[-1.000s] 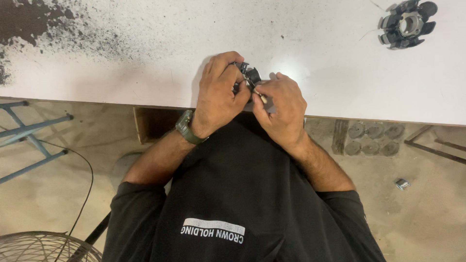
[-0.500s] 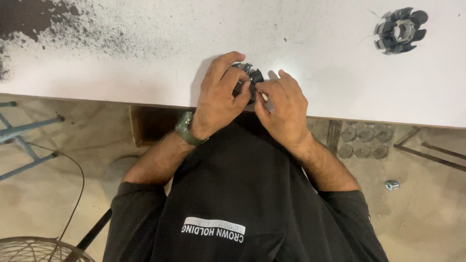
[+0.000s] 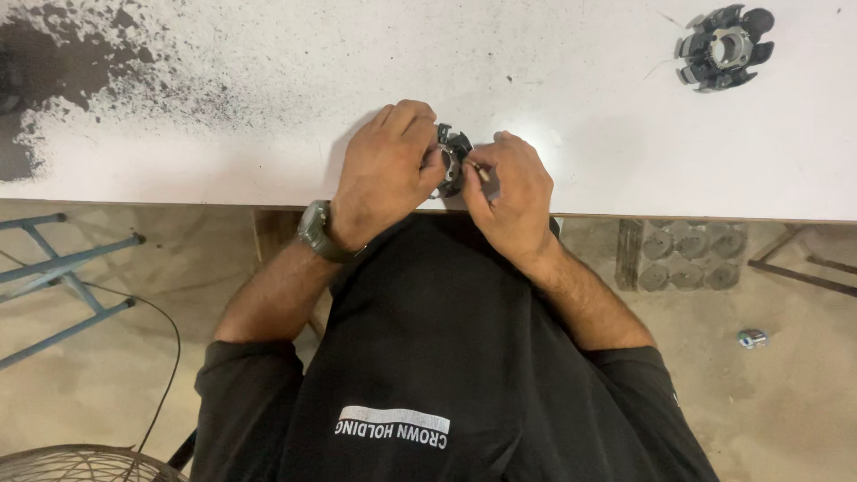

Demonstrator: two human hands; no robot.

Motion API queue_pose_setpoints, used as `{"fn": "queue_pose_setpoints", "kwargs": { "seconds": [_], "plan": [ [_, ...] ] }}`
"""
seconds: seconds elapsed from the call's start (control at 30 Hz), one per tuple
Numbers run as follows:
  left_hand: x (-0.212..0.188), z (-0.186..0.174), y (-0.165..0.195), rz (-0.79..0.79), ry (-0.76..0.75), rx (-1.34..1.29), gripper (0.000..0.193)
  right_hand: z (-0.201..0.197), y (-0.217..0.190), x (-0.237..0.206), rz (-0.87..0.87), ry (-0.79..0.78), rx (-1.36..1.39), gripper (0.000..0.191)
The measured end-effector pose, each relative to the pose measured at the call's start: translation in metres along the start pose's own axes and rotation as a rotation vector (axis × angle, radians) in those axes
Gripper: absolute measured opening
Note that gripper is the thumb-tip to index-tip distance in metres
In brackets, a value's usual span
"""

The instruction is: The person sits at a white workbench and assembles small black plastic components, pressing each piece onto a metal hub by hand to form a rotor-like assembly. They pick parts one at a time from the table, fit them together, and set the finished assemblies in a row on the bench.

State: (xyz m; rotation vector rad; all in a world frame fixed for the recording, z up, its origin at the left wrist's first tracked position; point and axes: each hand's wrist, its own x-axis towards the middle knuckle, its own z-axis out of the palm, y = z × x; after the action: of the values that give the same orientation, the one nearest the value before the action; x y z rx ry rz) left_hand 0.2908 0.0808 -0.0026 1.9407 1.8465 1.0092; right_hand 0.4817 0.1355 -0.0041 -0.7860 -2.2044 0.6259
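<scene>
My left hand (image 3: 386,174) grips a small dark round metal part (image 3: 453,153), a toothed ring like a motor stator, at the near edge of the white table (image 3: 268,98). My right hand (image 3: 511,186) is closed against the same part from the right, its fingertips pinching something thin at the part's side. Most of the part is hidden between my hands. A watch (image 3: 314,230) sits on my left wrist. A second, similar black toothed part (image 3: 723,47) lies on the table at the far right, well away from both hands.
Dark powder stains (image 3: 62,62) cover the table's far left. Below the table edge is a sandy floor with a blue metal frame (image 3: 62,268) at left, a fan grille (image 3: 80,464) at bottom left, a grey moulded tray (image 3: 683,254) and a small metal piece (image 3: 752,337) at right.
Both hands stay on the small part at the table edge with only slight finger shifts. The view has drifted a little, so the far part sits slightly higher in the frame.
</scene>
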Motion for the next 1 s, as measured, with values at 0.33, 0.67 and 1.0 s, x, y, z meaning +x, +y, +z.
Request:
{"fn": "queue_pose_setpoints", "kwargs": {
  "seconds": [0.33,0.67,1.0],
  "plan": [
    [0.0,-0.016,0.008,0.19,0.017,0.178,0.015,-0.007,0.006,-0.002,-0.002,-0.022,0.024,0.021],
    [-0.008,-0.005,0.01,0.06,0.017,-0.045,0.015,-0.002,0.007,-0.009,-0.097,-0.028,-0.045,0.023],
    [-0.016,-0.002,0.01,-0.055,0.083,-0.148,0.013,0.008,0.011,-0.013,-0.113,0.035,0.05,0.023]
  ]
}}
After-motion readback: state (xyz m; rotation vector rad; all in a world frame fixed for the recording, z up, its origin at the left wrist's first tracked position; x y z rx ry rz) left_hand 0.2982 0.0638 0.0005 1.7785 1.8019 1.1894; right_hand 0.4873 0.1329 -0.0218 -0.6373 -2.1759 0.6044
